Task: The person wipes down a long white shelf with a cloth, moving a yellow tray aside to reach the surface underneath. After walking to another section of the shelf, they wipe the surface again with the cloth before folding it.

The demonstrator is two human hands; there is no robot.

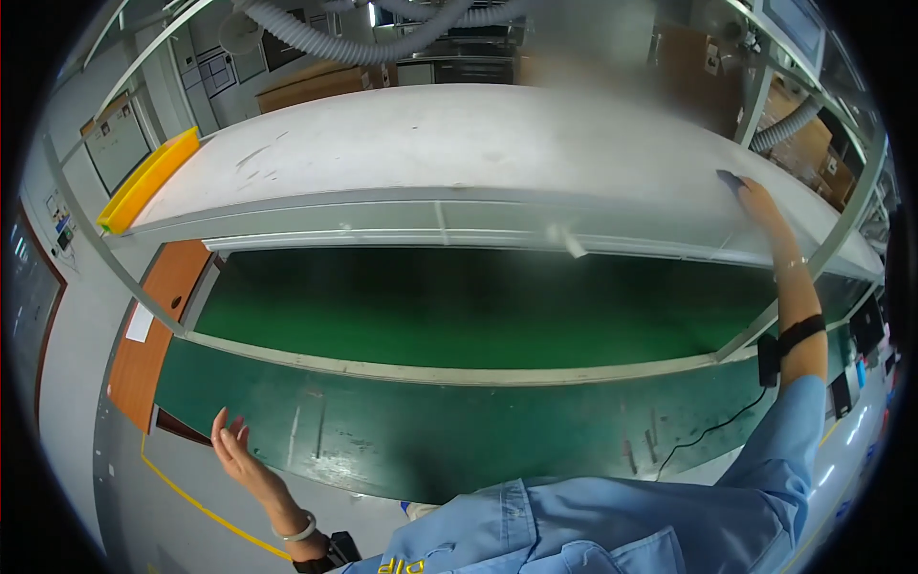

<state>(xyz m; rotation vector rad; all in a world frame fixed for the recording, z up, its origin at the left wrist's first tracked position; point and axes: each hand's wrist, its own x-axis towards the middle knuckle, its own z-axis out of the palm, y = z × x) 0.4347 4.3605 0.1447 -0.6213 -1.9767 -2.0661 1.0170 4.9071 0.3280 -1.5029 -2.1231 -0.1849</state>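
At the left end of the white shelf (402, 143) I see one yellow tray (150, 180); below that end of the shelf, one white sheet (140, 323) lies on a brown worktop (172, 282). Lower down, in front of the shelf, the person's left hand (236, 448) hangs with fingers loosely spread and nothing in it, by the left part of a green worktop (449, 421). One black cable (696, 442) trails over that worktop, below the shelf's right part. On the shelf's right part lies one dark flat piece (731, 179), under the fingers of the right hand (755, 196); pinched or merely pressed, I cannot tell. The step looks like a one-armed reach along the shelf top; moving that piece would call for steady fingertip contact.
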